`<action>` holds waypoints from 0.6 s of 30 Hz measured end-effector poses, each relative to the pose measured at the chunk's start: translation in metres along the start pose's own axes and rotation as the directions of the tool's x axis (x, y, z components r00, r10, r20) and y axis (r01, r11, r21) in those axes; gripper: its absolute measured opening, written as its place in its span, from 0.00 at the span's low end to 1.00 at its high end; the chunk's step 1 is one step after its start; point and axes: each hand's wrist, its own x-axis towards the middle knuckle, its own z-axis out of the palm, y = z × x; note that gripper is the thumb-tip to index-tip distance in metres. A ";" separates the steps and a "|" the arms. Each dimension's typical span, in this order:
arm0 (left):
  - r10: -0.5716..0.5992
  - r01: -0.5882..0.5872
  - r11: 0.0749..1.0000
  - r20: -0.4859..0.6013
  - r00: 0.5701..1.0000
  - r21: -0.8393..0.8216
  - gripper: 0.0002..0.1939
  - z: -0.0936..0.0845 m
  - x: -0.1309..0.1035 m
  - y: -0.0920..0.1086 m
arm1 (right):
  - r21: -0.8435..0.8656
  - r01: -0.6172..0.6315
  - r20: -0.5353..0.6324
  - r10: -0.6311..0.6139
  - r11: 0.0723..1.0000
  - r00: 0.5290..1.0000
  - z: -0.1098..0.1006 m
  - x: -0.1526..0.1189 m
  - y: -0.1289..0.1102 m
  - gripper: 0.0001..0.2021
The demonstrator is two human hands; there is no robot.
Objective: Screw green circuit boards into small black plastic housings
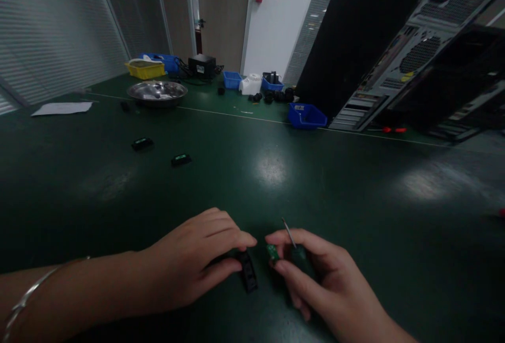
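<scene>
My left hand [209, 253] has its thumb and fingers closed on the upper end of a small black plastic piece [249, 274] with a row of recesses. In my right hand [319, 264] a small green circuit board [272, 252] is pinched between thumb and forefinger. The same hand also holds a screwdriver [299, 254], its metal shaft pointing up and to the left. The board and the black piece are apart. Farther back on the left, two black pieces with green tops, one nearer [181, 160] and one farther [142, 143], lie on the table.
On the green table [221, 185], a metal bowl [158, 93] and white paper [62, 108] stand back left. A yellow bin [145, 71] is behind them. A blue bin [306, 117] sits beside large black computer cases [359, 43] at the right.
</scene>
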 end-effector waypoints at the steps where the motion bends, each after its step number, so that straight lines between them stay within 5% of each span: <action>1: 0.000 0.000 1.000 0.003 1.000 -0.004 0.16 0.000 0.000 0.000 | 0.003 -0.005 0.002 0.005 1.000 1.000 0.001 0.000 0.000 0.13; 8: 0.018 -0.017 0.999 0.015 1.000 -0.031 0.15 0.000 -0.001 0.001 | -0.232 0.393 0.118 -0.375 0.890 0.919 0.007 0.005 -0.006 0.08; 18: 0.028 -0.028 1.000 0.008 1.000 -0.011 0.16 -0.001 -0.004 0.003 | -0.325 0.319 0.156 -0.283 0.890 0.946 0.016 0.004 -0.010 0.09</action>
